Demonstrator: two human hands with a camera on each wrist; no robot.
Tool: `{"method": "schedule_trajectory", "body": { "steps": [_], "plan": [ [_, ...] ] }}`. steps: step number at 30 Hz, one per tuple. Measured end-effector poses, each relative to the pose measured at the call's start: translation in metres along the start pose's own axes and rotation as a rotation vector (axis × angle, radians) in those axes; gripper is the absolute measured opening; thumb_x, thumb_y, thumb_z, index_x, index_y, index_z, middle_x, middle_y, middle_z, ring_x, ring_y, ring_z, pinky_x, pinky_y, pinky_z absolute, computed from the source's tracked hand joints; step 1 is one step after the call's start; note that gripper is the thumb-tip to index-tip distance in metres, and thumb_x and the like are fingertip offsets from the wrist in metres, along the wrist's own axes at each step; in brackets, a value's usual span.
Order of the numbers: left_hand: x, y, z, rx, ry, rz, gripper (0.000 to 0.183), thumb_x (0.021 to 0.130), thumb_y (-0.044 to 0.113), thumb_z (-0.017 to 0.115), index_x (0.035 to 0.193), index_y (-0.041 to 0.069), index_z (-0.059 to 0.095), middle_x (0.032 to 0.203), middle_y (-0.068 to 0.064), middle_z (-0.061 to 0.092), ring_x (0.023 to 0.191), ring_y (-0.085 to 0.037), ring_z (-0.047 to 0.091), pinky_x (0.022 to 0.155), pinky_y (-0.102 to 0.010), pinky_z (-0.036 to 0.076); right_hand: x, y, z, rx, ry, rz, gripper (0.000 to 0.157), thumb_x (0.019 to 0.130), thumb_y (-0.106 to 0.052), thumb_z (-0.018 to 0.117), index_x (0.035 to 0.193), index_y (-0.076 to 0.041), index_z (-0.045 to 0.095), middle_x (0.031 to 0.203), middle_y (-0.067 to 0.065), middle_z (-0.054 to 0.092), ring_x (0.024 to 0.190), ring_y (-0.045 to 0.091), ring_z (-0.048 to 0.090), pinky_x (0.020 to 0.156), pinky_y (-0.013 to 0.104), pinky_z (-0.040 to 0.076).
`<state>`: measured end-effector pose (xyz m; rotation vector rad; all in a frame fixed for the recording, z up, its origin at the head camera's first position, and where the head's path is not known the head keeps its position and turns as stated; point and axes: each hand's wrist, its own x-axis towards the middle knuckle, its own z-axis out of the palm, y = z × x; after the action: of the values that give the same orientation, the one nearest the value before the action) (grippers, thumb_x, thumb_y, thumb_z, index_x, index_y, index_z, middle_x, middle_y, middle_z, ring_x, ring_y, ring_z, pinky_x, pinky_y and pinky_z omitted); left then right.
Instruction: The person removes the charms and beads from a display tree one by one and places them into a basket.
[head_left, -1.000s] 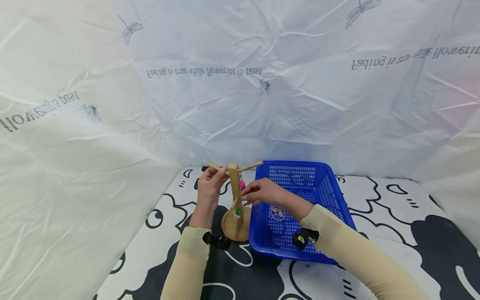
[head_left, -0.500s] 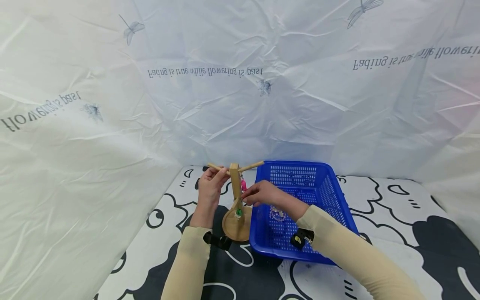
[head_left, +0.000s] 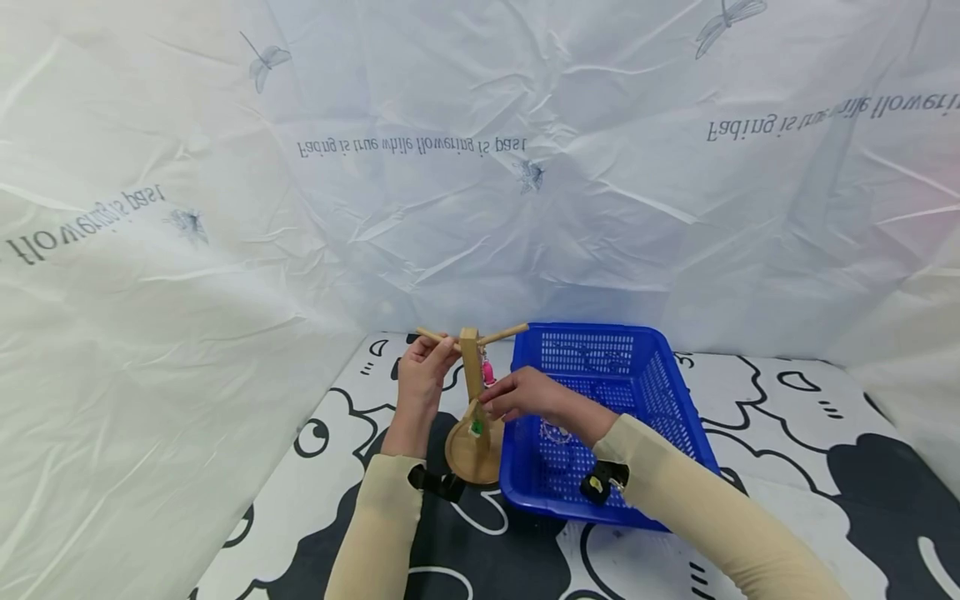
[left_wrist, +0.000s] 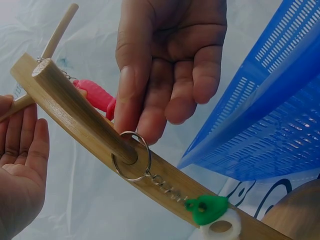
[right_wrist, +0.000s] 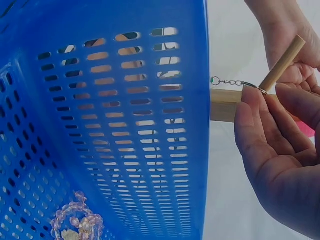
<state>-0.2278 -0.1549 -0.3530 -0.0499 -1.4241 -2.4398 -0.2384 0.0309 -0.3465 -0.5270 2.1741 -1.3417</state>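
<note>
Green keychain — ring round lower peg (right hand touching)

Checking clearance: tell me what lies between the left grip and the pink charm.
The wooden stand's post lies between them, as the head view shows.

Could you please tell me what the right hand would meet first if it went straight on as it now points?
The right hand would most likely meet the metal ring around the lower peg first, then the wooden post; depth leaves it unclear whether hand and ring touch.
</note>
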Motion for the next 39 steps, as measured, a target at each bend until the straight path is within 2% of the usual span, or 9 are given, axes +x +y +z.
{"method": "schedule_trajectory", "body": {
  "steps": [7, 13, 21, 27, 39],
  "plan": [
    [0.000, -0.001, 0.001, 0.010, -0.001, 0.008, 0.018, 0.095, -0.003, 0.058, 0.088, 0.012, 0.063, 0.080, 0.004, 0.071, 0.076, -0.006, 0.071, 0.080, -0.021, 0.061, 0.002, 0.000, 0.003, 0.000, 0.038, 0.022, 0.022, 0.093, -0.015, 0.067, 0.111, -0.004, 0.074, 0.111, 0.013, 0.074, 0.095, 0.020, 0.072, 0.088, 0.037, 0.062],
    [-0.001, 0.000, 0.001, 0.018, 0.001, -0.006, 0.005, 0.095, -0.001, 0.060, 0.096, 0.003, 0.062, 0.081, 0.004, 0.071, 0.077, -0.007, 0.071, 0.081, -0.021, 0.061, 0.003, -0.003, 0.006, 0.000, 0.066, 0.023, 0.019, 0.092, -0.015, 0.069, 0.107, -0.005, 0.075, 0.107, 0.010, 0.075, 0.093, 0.018, 0.072, 0.089, 0.038, 0.061],
    [0.000, 0.000, 0.001, -0.012, 0.005, -0.001, 0.020, 0.095, -0.004, 0.056, 0.087, 0.013, 0.063, 0.080, 0.003, 0.070, 0.075, -0.007, 0.071, 0.080, -0.021, 0.061, 0.006, -0.003, 0.010, -0.083, 0.090, -0.051, 0.015, 0.090, -0.014, 0.071, 0.101, -0.003, 0.075, 0.097, 0.010, 0.075, 0.084, 0.015, 0.071, 0.083, 0.036, 0.062],
    [0.000, -0.001, 0.000, -0.008, 0.002, -0.001, 0.019, 0.095, -0.004, 0.057, 0.088, 0.013, 0.063, 0.080, 0.003, 0.070, 0.075, -0.007, 0.071, 0.080, -0.021, 0.061, 0.010, -0.002, 0.011, -0.091, 0.105, -0.054, 0.013, 0.090, -0.013, 0.071, 0.096, -0.003, 0.075, 0.092, 0.010, 0.075, 0.081, 0.015, 0.070, 0.085, 0.040, 0.062],
    [0.001, 0.000, 0.000, -0.001, -0.006, -0.001, 0.015, 0.095, -0.002, 0.058, 0.090, 0.010, 0.063, 0.080, 0.004, 0.071, 0.076, -0.007, 0.071, 0.080, -0.021, 0.061, 0.011, -0.004, 0.011, -0.103, 0.103, -0.041, 0.011, 0.091, -0.011, 0.068, 0.094, -0.003, 0.075, 0.090, 0.009, 0.075, 0.081, 0.019, 0.070, 0.080, 0.035, 0.062]
  ]
}}
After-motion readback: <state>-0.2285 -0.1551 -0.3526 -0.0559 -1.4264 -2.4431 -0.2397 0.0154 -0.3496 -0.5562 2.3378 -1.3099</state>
